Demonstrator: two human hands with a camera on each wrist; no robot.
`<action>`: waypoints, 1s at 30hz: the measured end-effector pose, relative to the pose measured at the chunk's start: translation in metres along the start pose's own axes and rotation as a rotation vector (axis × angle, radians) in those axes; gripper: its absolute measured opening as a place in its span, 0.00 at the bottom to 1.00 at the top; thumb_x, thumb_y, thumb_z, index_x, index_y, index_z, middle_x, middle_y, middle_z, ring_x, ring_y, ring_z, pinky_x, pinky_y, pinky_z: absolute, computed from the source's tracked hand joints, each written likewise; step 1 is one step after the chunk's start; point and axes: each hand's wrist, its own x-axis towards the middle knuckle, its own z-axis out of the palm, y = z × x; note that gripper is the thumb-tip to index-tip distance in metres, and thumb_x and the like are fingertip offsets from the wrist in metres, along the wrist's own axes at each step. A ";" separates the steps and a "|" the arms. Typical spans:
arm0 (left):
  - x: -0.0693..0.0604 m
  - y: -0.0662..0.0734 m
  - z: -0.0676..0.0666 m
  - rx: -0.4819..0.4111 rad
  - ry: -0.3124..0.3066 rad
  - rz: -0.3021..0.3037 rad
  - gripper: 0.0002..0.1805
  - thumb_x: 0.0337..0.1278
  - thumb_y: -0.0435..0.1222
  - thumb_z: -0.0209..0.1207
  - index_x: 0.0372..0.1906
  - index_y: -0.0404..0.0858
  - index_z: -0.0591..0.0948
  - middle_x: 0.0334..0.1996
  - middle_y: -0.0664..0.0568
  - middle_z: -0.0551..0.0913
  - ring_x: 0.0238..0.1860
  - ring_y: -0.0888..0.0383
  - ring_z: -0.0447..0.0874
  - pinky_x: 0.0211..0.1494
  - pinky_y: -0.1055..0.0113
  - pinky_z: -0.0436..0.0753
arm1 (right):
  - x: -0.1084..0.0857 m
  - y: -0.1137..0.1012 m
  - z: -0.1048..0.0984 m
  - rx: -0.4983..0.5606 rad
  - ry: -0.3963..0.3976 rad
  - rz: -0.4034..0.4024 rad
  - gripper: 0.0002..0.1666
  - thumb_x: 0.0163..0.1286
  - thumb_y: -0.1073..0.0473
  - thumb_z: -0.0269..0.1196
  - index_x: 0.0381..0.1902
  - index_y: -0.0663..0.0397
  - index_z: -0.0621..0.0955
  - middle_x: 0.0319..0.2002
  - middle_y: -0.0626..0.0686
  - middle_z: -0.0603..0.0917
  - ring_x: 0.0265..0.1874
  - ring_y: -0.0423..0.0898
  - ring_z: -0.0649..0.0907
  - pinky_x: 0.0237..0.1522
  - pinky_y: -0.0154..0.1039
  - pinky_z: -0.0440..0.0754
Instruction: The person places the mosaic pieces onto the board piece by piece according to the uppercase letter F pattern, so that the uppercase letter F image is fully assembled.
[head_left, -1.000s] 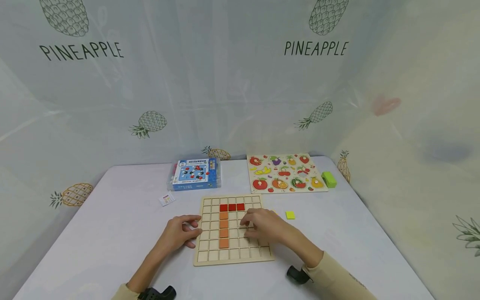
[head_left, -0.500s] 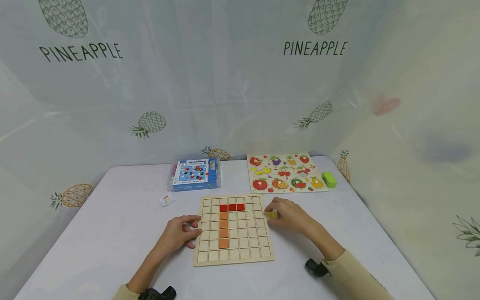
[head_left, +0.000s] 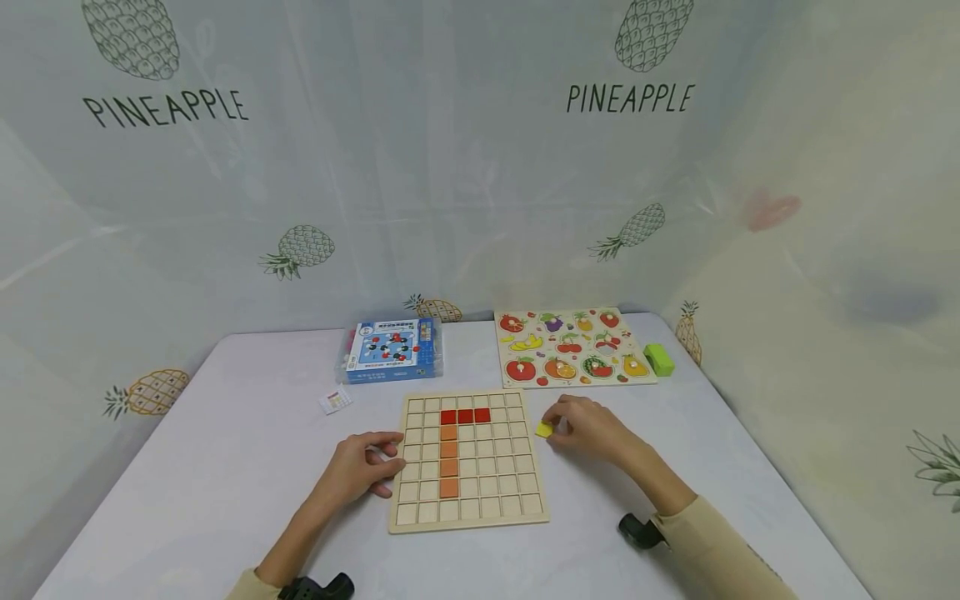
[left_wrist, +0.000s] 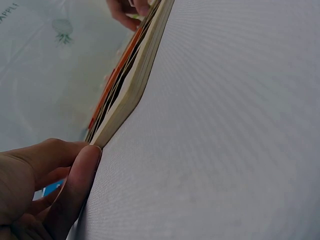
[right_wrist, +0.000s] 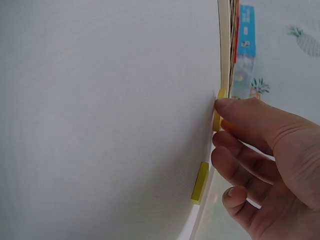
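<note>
A wooden grid board [head_left: 491, 483] lies on the table, with three red tiles [head_left: 466, 416] in a row and several orange tiles [head_left: 448, 450] in a column below the left one. At its left edge my left hand [head_left: 363, 465] rests with fingertips and thumb touching the side; the left wrist view shows the thumb against the board's rim [left_wrist: 125, 97]. Beyond the right edge, my right hand [head_left: 588, 429] pinches a yellow square tile [head_left: 543, 429] between thumb and fingers. A second yellow tile [right_wrist: 200, 183] shows below that hand in the right wrist view; the hand hides it in the head view.
Behind the board stand a blue boxed set [head_left: 390, 350] and a fruit puzzle board [head_left: 573, 350]. A green block [head_left: 659, 359] sits right of the puzzle. A small white printed card [head_left: 335, 401] lies at the left on the table [head_left: 225, 467].
My right hand has moved right, from over the grid board to beside it, and has taken hold of the yellow tile there. The left hand stays at the board's edge.
</note>
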 end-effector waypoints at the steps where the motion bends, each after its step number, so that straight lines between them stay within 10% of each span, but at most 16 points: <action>1: 0.000 0.000 0.000 -0.001 0.001 0.003 0.25 0.53 0.31 0.68 0.58 0.32 0.79 0.39 0.44 0.80 0.18 0.58 0.84 0.21 0.64 0.88 | 0.000 0.000 0.000 0.000 -0.005 0.004 0.13 0.57 0.56 0.73 0.41 0.47 0.87 0.34 0.42 0.83 0.24 0.34 0.73 0.24 0.24 0.72; 30: 0.001 -0.004 0.000 -0.009 -0.007 0.010 0.24 0.54 0.31 0.68 0.58 0.33 0.79 0.39 0.44 0.80 0.18 0.55 0.85 0.21 0.63 0.88 | 0.005 -0.006 -0.007 -0.007 0.017 -0.044 0.12 0.57 0.58 0.73 0.40 0.49 0.88 0.33 0.43 0.84 0.25 0.35 0.73 0.25 0.24 0.75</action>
